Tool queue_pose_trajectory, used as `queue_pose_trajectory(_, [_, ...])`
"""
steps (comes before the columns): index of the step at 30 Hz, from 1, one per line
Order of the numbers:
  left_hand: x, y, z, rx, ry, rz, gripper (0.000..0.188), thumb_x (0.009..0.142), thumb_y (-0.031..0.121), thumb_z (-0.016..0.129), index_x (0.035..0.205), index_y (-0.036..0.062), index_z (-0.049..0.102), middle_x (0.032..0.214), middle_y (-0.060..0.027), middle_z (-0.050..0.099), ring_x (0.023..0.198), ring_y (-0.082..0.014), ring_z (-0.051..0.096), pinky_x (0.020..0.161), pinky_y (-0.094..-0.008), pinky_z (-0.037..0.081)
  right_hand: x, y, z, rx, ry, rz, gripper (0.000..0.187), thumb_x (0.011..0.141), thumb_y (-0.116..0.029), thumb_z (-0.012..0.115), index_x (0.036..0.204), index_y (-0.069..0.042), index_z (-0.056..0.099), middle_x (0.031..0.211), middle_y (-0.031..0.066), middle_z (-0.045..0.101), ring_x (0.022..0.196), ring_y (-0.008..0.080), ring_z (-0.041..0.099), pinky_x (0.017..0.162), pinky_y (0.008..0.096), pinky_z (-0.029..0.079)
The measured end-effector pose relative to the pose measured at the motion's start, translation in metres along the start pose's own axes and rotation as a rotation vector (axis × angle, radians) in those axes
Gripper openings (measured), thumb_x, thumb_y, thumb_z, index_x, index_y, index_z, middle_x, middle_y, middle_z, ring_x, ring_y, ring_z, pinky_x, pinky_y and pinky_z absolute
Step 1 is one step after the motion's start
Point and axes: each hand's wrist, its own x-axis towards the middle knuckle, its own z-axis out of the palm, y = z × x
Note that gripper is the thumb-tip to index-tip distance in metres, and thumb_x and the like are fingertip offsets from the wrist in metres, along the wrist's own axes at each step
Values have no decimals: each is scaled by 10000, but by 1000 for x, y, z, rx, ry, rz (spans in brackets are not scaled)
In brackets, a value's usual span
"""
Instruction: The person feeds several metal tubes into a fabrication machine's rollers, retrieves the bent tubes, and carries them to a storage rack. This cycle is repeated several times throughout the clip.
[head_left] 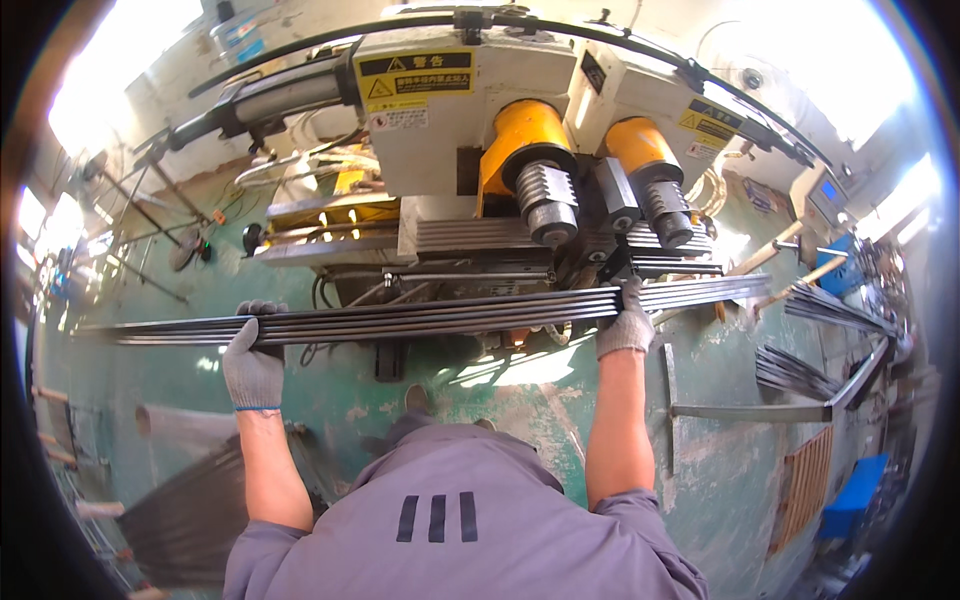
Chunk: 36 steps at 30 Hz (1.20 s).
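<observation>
The gloved left hand (254, 368) curls closed around a bundle of long metal rods (450, 322), thumb on the near side; the gloved right hand (626, 325) closes round it farther right. The bundle spans both, above a worn green floor (715, 465). Beyond stands a pale machine (425, 150) with two orange housings (527, 128), before a whitish wall (315, 22).

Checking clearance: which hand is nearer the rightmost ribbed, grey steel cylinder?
Right. The grey-gloved right hand is just below the cylinder in view; the grey-gloved left hand is farther, well to its left.
</observation>
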Motion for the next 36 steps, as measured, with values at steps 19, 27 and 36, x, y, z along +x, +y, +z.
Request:
queue_pose_trajectory(19, [144, -102, 16, -253, -16, -513, 195, 1048, 149, 571, 1166, 21, 658, 1193, -170, 716, 1175, -345, 658, 1100, -532, 505, 107, 114, 59, -2729, -239, -830, 390, 1078, -287, 462, 1391, -217, 683, 1439, 39, 662, 1405, 219, 566, 1112, 334, 478])
queue_pose_trajectory(27, [191, -69, -41, -116, 104, -312, 293, 1105, 245, 517, 1197, 0, 647, 1155, -162, 727, 1131, -338, 685, 1068, -505, 536, 31, 64, 114, -2739, -292, -546, 425, 1106, -222, 376, 1448, -190, 625, 1436, 32, 664, 1359, 187, 598, 1045, 344, 504])
queue_pose_trajectory(36, [133, -145, 64, -123, -82, -470, 283, 1082, 276, 592, 1182, 21, 662, 1162, -106, 711, 1189, -297, 643, 1148, -502, 492, 71, 106, 91, -2658, -281, -577, 494, 1120, -154, 313, 1589, -152, 469, 1616, 31, 506, 1465, 187, 491, 1147, 333, 450])
